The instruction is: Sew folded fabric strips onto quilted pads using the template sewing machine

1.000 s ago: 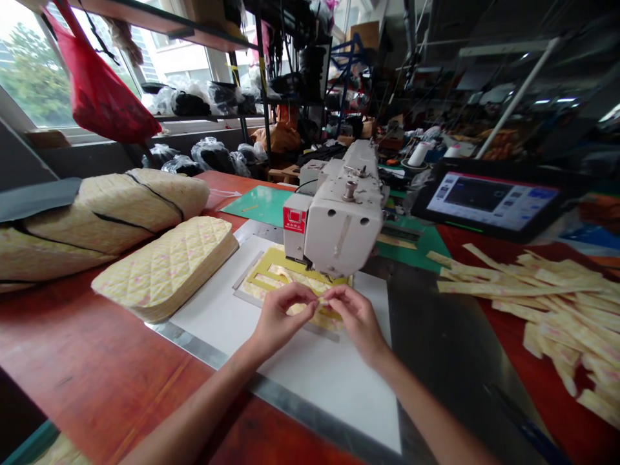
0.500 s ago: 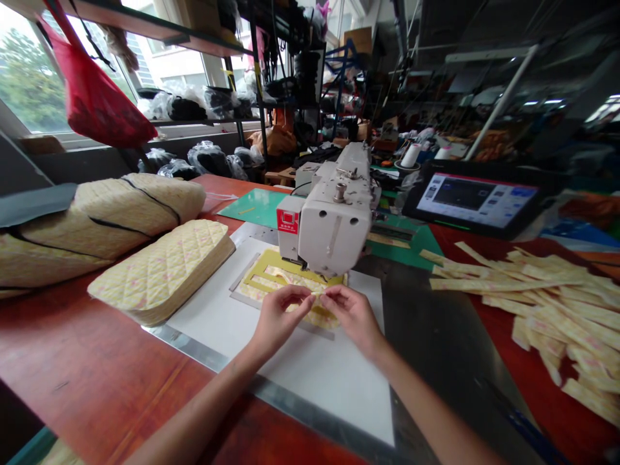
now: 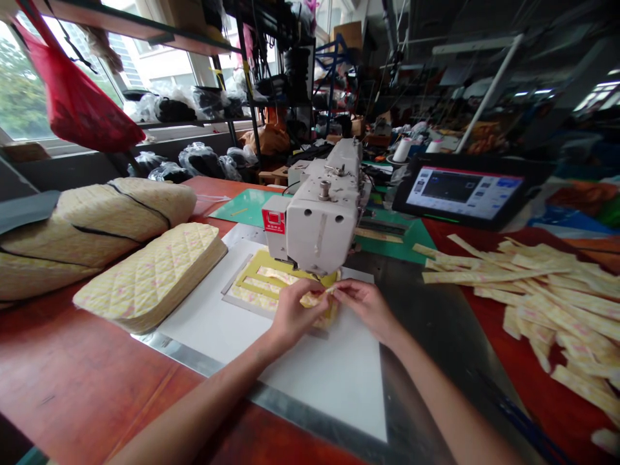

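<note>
Pinching fabric strip, left hand and right hand | slotted yellow template crosswise, leftward of fingers | left nearer

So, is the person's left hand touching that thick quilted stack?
Apart: in the head view, the white sheet shows plainly between the left hand and the quilted stack.

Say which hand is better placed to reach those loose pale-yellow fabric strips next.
Probably the right hand: it's nearer the loose pale-yellow fabric strips; the left hand, over the yellow slotted template, is farther off.
</note>
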A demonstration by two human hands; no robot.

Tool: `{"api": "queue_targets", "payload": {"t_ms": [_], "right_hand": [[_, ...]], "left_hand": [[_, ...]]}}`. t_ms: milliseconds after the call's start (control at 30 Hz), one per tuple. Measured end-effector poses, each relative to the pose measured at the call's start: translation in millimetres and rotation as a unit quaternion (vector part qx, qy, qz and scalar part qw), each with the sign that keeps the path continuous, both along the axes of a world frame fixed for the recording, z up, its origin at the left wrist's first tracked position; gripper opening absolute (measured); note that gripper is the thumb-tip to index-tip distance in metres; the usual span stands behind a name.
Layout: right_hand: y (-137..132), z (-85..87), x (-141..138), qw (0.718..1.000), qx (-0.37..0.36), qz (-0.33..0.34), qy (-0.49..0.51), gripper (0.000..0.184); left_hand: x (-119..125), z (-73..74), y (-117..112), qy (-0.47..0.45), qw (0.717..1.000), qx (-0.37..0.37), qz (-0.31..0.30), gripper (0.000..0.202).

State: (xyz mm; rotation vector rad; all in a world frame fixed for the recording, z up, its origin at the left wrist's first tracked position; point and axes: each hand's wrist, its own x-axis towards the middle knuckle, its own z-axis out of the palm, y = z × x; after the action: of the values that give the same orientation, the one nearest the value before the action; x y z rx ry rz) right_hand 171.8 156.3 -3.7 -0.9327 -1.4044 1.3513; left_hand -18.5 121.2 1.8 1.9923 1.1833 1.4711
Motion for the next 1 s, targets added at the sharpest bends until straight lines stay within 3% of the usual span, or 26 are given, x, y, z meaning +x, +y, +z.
{"api": "queue_targets", "payload": {"t_ms": [67, 167, 400, 667, 833, 1000], "right_hand": [[5.8, -1.8, 11.0, 0.999, 0.014, 0.011, -0.029, 0.036], [11.2, -7.7, 21.2, 0.998, 0.031, -0.011, -0.053, 0.034], [11.5, -21.2, 19.0, 0.99, 0.076, 0.022, -0.113, 0.024], [10.4, -21.6, 19.0, 0.987, 0.089, 0.017, -0.131, 0.018], [9.7, -20.6, 18.3, 0.986, 0.09, 0.02, -0.14, 0.019], [8.4, -18.3, 17.3, 0.978, 0.115, 0.01, -0.173, 0.017]], "left_hand": [[-1.8, -1.7, 4.4, 0.135, 0.982, 0.114, -0.063, 0.01], [-11.8, -0.9, 16.7, 0.317, 0.912, 0.216, -0.145, 0.016], [-45.1, 7.3, 39.5, 0.527, 0.818, 0.219, -0.07, 0.019], [-39.4, 4.0, 43.3, 0.503, 0.834, 0.199, -0.106, 0.014], [-39.2, 6.4, 44.6, 0.523, 0.825, 0.172, -0.128, 0.015], [-43.2, 2.1, 45.1, 0.455, 0.868, 0.107, -0.168, 0.023]]}}
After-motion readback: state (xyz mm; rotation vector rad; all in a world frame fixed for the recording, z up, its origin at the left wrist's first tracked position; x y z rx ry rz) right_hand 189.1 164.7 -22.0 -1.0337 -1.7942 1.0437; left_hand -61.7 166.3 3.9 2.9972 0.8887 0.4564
